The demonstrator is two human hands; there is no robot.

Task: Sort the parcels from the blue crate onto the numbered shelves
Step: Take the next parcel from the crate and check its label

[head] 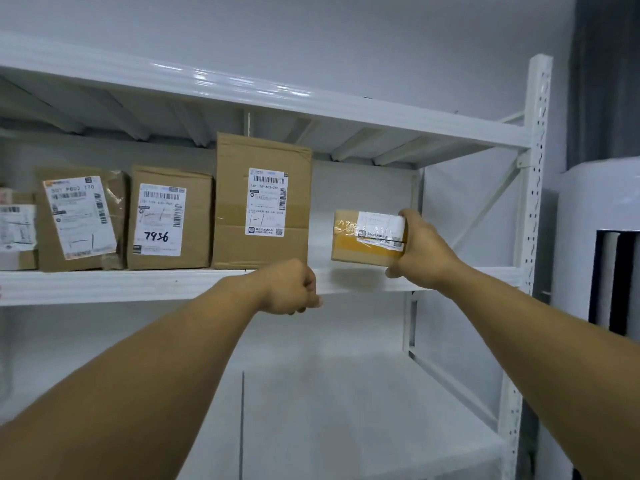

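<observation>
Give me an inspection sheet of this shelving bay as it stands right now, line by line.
Surface: white metal shelf board, carrying parcels on its left and middle.
Job's things: small brown cardboard parcel with yellow tape at the shelf's right end, whether it rests on the board cannot be told; tall brown cardboard box beside it; brown cardboard box marked 7936 further left.
Clutter: nothing seen.
Hands: right hand grips the small parcel's right end; left hand curled at the shelf's front edge, nothing seen in it.
Cables: nothing seen.
Surroundings: white perforated upright, white wall, dark grey curtain.
</observation>
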